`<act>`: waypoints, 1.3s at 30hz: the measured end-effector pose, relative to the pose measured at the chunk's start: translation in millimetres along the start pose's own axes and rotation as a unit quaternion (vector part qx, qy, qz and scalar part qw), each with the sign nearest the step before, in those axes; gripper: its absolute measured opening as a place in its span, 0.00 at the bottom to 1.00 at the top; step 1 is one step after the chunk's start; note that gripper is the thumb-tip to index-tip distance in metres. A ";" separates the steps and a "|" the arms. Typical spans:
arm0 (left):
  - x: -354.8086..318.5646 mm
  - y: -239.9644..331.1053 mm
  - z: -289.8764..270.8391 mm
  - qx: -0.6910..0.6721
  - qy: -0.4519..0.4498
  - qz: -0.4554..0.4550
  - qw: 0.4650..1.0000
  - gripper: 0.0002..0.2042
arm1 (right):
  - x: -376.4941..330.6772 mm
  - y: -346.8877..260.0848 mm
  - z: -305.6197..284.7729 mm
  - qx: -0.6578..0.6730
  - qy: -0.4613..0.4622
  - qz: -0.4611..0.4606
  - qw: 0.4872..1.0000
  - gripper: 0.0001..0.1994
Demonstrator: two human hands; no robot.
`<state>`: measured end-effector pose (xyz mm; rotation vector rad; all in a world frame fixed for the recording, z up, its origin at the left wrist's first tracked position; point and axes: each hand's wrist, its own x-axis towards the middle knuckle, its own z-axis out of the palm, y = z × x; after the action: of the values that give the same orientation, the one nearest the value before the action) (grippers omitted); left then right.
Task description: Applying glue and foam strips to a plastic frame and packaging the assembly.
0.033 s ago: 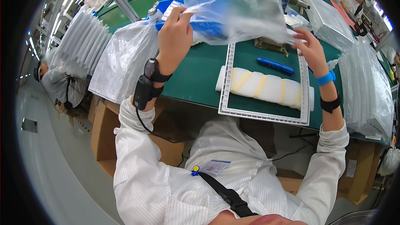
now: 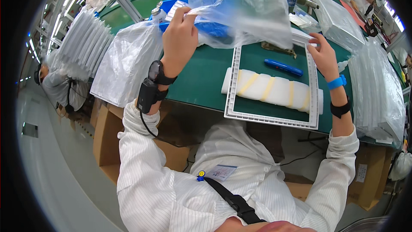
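My left hand [image 2: 181, 36] is closed, pinching the edge of a clear plastic bag [image 2: 257, 10] held up over the far side of the bench. A white rectangular plastic frame [image 2: 270, 122] lies near the bench's front edge, its near side overhanging a little. At the frame's far right corner, my right hand [image 2: 322, 56] has its thumb and fingers closed on the rim. The bag's blurred lower edge hangs over the frame's far side and hides part of it. Inside the frame's opening are a blue marker pen [image 2: 283, 67] and a white foam roll [image 2: 272, 91] with yellowish bands.
Bagged white panels [image 2: 126, 62] stand on the left, with more bagged panels [image 2: 373, 90] on the right. A blue bin [image 2: 210, 29] and a small bottle [image 2: 158, 15] sit behind the bag. A metal press [image 2: 302, 0] stands at the back. Co-workers sit farther off.
My right hand has shifted slightly right and down, its fingers closing at the frame's corner. The bag's right edge has swung left, uncovering more of the frame's far side. My left hand keeps its hold.
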<state>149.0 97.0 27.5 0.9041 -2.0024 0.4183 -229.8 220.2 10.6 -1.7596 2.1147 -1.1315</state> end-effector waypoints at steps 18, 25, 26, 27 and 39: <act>9.1 -14.7 55.6 -0.115 0.009 -0.102 0.988 0.15 | -39.5 45.5 -18.6 0.040 -0.051 0.156 0.986 0.17; 14.9 -18.3 69.7 -0.206 -0.064 -0.138 0.967 0.22 | -104.3 6.8 -75.8 0.169 -0.074 0.145 0.972 0.20; 14.6 -17.4 74.0 -0.210 -0.066 -0.138 0.966 0.22 | -107.6 3.3 -78.5 0.185 -0.095 0.147 0.967 0.21; 15.7 -16.8 77.0 -0.222 -0.071 -0.136 0.963 0.22 | -111.8 -0.2 -81.6 0.200 -0.115 0.149 0.961 0.22; 14.2 2.9 93.2 -0.250 -0.096 0.036 0.963 0.29 | -94.1 -89.1 -46.7 0.294 -0.301 0.064 0.905 0.23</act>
<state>87.6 37.8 -13.0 0.5695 -2.1777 -0.1458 -160.0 323.7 68.9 -1.4054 1.3200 -0.8951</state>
